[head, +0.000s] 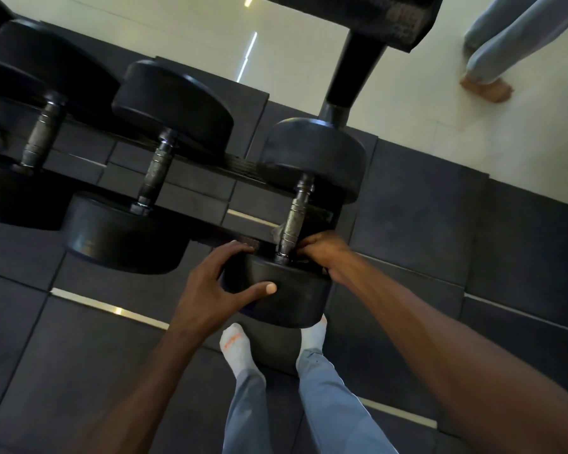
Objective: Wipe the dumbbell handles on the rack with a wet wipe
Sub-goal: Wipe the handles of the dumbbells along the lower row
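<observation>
My right grip (320, 252) sits at the near end of the handle (294, 221) of the rightmost dumbbell (309, 198), fingers curled down behind the near head (282, 291), so I cannot tell whether they pinch a wipe or the bar; no wipe is plain to me, only a pale scrap just left of the handle that I cannot identify. My left grip (217, 283) is clasped over that same near head, thumb pressed across its rim and fingers curled over its top edge. The dumbbell lies on the rack (243, 168), its far head (315, 155) up against a black post. Left of it lie a second dumbbell (158, 168) and a third dumbbell (43, 132), the third cut off by the frame's left edge. Below the near head I see my socked feet (236, 347), the right one partly hidden by the head, and grey-blue trouser legs on the dark floor mats (440, 224). At top right another person's legs (499, 47) stand on pale floor, cropped by the frame and blurred.
</observation>
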Tool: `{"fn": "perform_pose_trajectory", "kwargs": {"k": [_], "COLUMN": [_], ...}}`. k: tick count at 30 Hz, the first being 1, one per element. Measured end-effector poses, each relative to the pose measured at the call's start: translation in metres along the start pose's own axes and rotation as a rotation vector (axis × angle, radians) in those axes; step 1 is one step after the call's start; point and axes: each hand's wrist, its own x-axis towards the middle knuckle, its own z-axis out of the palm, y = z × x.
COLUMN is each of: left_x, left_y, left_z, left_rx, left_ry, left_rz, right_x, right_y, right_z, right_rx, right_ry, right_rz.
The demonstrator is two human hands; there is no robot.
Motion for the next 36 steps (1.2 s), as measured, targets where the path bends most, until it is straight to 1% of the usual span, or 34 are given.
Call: {"fn": "perform_pose_trajectory", "kwargs": {"k": [4, 7, 8, 12, 13, 17, 21, 23, 24, 26, 28, 30, 34, 36], "left_x": [0.000, 0.000, 0.000, 0.001, 0.002, 0.002, 0.002, 0.002, 0.002, 0.002, 0.002, 0.002, 0.002, 0.003], "left_y": [0.001, 0.001, 0.001, 0.001, 0.000, -0.003, -0.004, -0.005, -0.004, -0.005, -0.006, -0.005, -0.005, -0.007], "left_z": [-0.002, -0.001, -0.001, -0.002, -0.002, -0.003, -0.001, -0.001, -0.001, -0.001, -0.001, -0.001, -0.002, -0.003], "left_rx": [0.012, 0.006, 0.006, 0.013, 0.017, 0.014, -0.016, -0.002, 0.003, -0.002, -0.013, -0.021, -0.010, -0.007], "left_ry": [-0.014, -0.009, -0.007, -0.012, -0.015, -0.018, -0.009, -0.009, -0.007, -0.002, 0.001, 0.001, -0.011, -0.005], "left_rz": [0.011, 0.024, 0.024, 0.017, 0.012, 0.008, 0.010, 0.009, 0.008, 0.009, 0.006, 0.006, 0.003, 0.006], "right_x": [-0.003, -0.007, -0.007, -0.004, -0.004, -0.008, -0.016, -0.017, -0.016, -0.012, -0.007, -0.006, -0.011, -0.021], "right_y": [-0.001, 0.005, 0.006, 0.000, -0.001, 0.004, -0.003, -0.004, -0.002, 0.005, 0.009, 0.008, 0.005, 0.004], "right_z": [-0.004, -0.018, -0.017, 0.001, 0.001, -0.015, -0.023, -0.025, -0.024, -0.020, -0.012, -0.005, -0.010, -0.019], "right_rx": [0.011, 0.093, 0.107, 0.117, 0.114, 0.099, 0.215, 0.208, 0.189, 0.132, 0.075, 0.014, -0.073, -0.046], "right_ry": [-0.038, -0.089, -0.088, 0.010, 0.009, -0.079, -0.229, -0.275, -0.270, -0.204, -0.131, -0.093, -0.062, -0.058], "right_rz": [0.011, 0.015, 0.017, 0.036, 0.037, 0.030, 0.075, 0.081, 0.073, 0.032, -0.033, -0.092, -0.125, -0.135]}}
